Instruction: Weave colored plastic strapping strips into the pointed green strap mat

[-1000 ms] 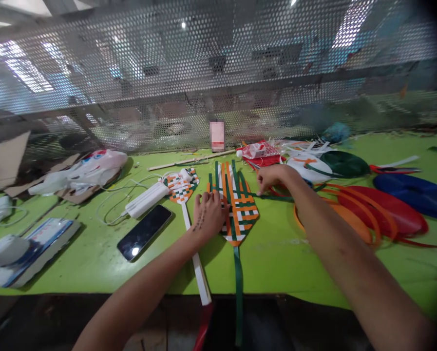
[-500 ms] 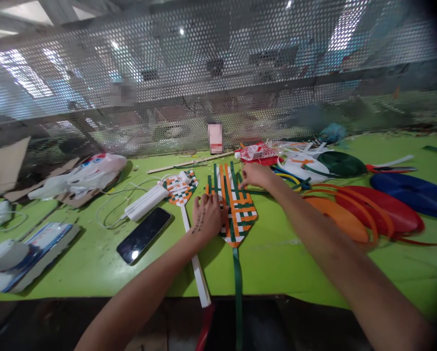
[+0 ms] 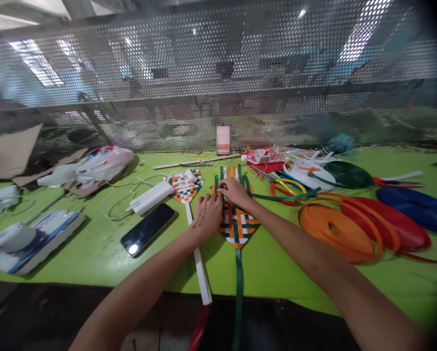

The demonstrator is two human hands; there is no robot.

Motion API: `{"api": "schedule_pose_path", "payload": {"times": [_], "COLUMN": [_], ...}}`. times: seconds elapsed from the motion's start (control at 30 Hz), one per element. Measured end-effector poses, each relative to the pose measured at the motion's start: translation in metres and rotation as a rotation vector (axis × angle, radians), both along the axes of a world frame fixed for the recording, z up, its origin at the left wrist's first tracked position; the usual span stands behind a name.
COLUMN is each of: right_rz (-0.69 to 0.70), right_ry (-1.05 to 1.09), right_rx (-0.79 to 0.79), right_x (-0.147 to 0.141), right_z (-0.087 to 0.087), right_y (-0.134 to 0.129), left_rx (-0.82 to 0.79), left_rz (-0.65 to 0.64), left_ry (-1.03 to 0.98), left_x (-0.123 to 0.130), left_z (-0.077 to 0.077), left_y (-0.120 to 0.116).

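A leaf-shaped woven piece (image 3: pixel 235 229) of orange, green and white flat strips lies on the green table, with loose strip ends at its far side. My left hand (image 3: pixel 210 213) grips its left edge, fingers curled over the weave. My right hand (image 3: pixel 236 191) is closed in a pinch at the upper left of the weave, beside the left fingertips. What it pinches looks like a strip, mostly hidden by the fingers. A long green strip (image 3: pixel 284 197) trails right from the weave; another green strip (image 3: pixel 238 278) hangs toward me. Left of it lies a smaller finished-looking woven fan (image 3: pixel 185 192) with a white handle.
A phone (image 3: pixel 148 229), a white power bank (image 3: pixel 150 197) and cables lie left. Rolls of orange (image 3: pixel 313 229), red (image 3: pixel 397 226), blue (image 3: pixel 419 207) and dark green (image 3: pixel 350 174) strip lie right, near yellow-and-red-handled scissors (image 3: pixel 289 187). A perforated metal screen (image 3: pixel 189 87) stands behind.
My right hand has moved left and nearer, from the right side of the weave to beside my left hand. The left hand stays on the edge. The view has shifted slightly.
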State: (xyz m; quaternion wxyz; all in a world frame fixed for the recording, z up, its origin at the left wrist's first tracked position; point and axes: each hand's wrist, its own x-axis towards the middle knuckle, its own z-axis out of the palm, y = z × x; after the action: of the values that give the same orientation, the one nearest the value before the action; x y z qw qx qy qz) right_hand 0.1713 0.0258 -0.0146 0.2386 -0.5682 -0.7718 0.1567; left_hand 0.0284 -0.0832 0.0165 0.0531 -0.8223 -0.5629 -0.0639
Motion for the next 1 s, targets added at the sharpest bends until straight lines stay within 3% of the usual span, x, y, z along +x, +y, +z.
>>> {"api": "schedule_pose_path", "payload": {"times": [0.5,0.83,1.0], "right_rz": [-0.079,-0.050,-0.076], "right_ry": [-0.227,-0.180,-0.263], "right_rx": [-0.152,-0.124,-0.118], "right_x": [-0.028,-0.022,-0.030], "right_z": [0.036,0.032,0.039], "right_y": [-0.029,-0.015,-0.023], "left_rx": [0.007,-0.023,-0.010], "left_rz": [0.067,0.071,0.076], "left_ry": [-0.043,-0.009,0.000], "left_x": [-0.003,-0.001,-0.001], "left_z": [0.010,0.017,0.014], "left_y": [0.000,-0.003,-0.004]}}
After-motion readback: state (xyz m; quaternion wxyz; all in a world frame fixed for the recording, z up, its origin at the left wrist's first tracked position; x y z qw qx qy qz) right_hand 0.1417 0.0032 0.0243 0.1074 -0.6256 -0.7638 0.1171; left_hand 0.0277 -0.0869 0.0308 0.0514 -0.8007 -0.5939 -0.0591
